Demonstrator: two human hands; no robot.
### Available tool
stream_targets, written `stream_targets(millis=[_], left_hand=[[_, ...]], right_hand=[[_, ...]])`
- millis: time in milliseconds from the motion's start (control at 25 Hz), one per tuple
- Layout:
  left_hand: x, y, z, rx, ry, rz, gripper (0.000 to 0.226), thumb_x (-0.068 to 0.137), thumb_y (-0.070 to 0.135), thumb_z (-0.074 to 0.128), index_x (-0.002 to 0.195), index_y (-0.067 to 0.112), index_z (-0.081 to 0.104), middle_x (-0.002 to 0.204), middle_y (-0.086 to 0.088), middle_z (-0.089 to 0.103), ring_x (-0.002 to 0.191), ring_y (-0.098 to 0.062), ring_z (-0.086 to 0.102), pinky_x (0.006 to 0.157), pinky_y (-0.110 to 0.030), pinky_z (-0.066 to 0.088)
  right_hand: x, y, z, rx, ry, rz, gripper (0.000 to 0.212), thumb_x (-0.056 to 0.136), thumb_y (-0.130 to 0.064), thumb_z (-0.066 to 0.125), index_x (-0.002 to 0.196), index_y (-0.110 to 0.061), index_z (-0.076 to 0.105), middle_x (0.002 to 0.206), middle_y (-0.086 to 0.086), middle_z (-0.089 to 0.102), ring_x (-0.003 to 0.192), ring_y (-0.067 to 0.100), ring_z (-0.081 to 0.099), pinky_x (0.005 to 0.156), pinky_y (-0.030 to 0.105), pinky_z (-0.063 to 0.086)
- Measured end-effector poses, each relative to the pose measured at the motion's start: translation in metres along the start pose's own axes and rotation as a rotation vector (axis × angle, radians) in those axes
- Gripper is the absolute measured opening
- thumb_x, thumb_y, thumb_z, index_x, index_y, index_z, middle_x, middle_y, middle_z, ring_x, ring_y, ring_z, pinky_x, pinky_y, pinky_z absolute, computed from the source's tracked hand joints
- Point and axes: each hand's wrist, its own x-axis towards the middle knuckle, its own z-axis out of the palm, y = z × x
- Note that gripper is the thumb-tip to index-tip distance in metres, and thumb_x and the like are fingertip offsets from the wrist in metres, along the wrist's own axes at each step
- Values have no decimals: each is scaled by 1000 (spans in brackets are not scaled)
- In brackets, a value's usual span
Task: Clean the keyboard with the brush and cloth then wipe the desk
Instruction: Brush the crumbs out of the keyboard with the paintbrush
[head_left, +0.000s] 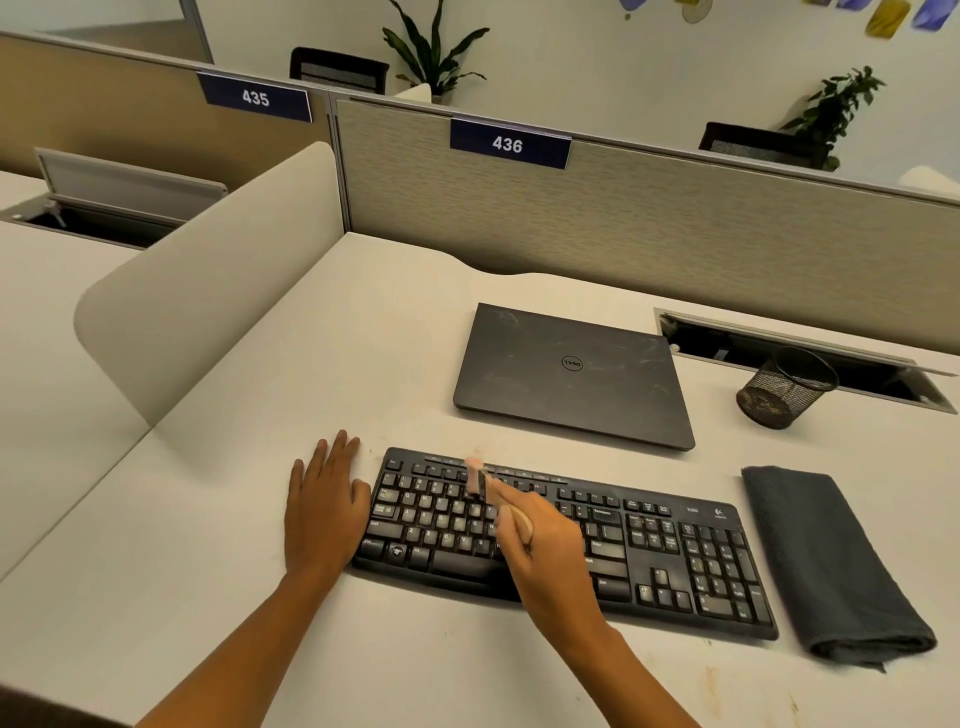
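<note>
Brushing keyboard (649, 551) mid-desk (208, 545), long axis L-R — R hand (550, 551) grips brush (480, 480) over letter keys, L hand (324, 504) flat, fingers straight, at keyboard's left end. Cloth (826, 561) beside right end — R hand nearer.

On the bench (415, 332), the laptop (571, 374) lies behind the keyboard (675, 561); cloth (831, 566) right, cup (787, 387) behind it.

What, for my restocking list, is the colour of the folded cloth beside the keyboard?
The cloth is plain dark grey, head view.
</note>
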Motion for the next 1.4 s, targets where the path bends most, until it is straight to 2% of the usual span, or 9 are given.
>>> stream_targets(millis=[200,360,560,680,800,960,1160,1280,1400], left_hand=[[0,0,0,0,-2,0,52,96,11,48,148,15,41,157,-3,32,148,-22,22,122,-40,8],[0,1,-1,-10,3,-2,52,96,11,48,148,16,40,158,-2,31,148,-22,21,121,-37,5],[-1,0,-1,-4,0,-1,52,96,11,47,148,15,40,158,-2,31,148,-22,21,121,-38,5],[0,1,-1,-5,2,-1,52,96,11,48,148,15,40,158,-3,31,148,-22,22,122,-38,6],[0,1,0,4,4,4,53,96,11,48,148,15,40,158,-3,31,148,-23,22,122,-39,7],[0,1,-1,2,6,3,53,96,11,48,148,15,39,158,-3,31,148,-22,22,122,-38,6],[0,1,0,1,10,7,53,96,10,49,148,15,40,157,-3,32,148,-22,23,122,-39,7],[-1,1,0,-1,7,3,53,96,10,48,148,15,39,158,-2,31,148,-21,21,121,-38,5],[0,0,0,6,8,5,53,96,11,48,148,15,40,158,-3,31,148,-22,22,122,-39,7]], right_hand=[[17,2,8,-13,1,19,45,100,-12,45,143,-20,39,98,-6,59,85,1,53,78,7,42],[11,-7,8,-33,-68,-38,46,98,-28,34,140,-19,49,89,-7,59,78,3,53,71,10,43],[17,0,18,-105,-45,-11,48,99,-28,34,146,-23,36,94,-8,55,77,5,51,74,18,45],[7,-7,14,-66,-44,-50,47,97,-28,35,140,-16,48,89,-9,56,75,3,50,70,9,44],[6,-11,17,-167,-55,-88,44,96,-25,38,134,-10,55,89,-7,58,75,-3,44,70,-1,35],[16,-9,22,-215,-18,-104,46,97,-19,42,142,-12,45,97,-4,58,79,-1,47,75,11,44],[17,-16,19,-71,-107,-99,43,99,-28,36,139,-21,48,91,-7,57,78,5,51,69,13,41],[30,-10,20,-20,-29,-9,42,100,-14,45,141,-25,44,91,-8,56,78,5,51,71,14,42],[30,-7,16,45,-4,-11,38,97,-8,50,132,-19,56,89,-11,59,78,2,53,70,15,45]])
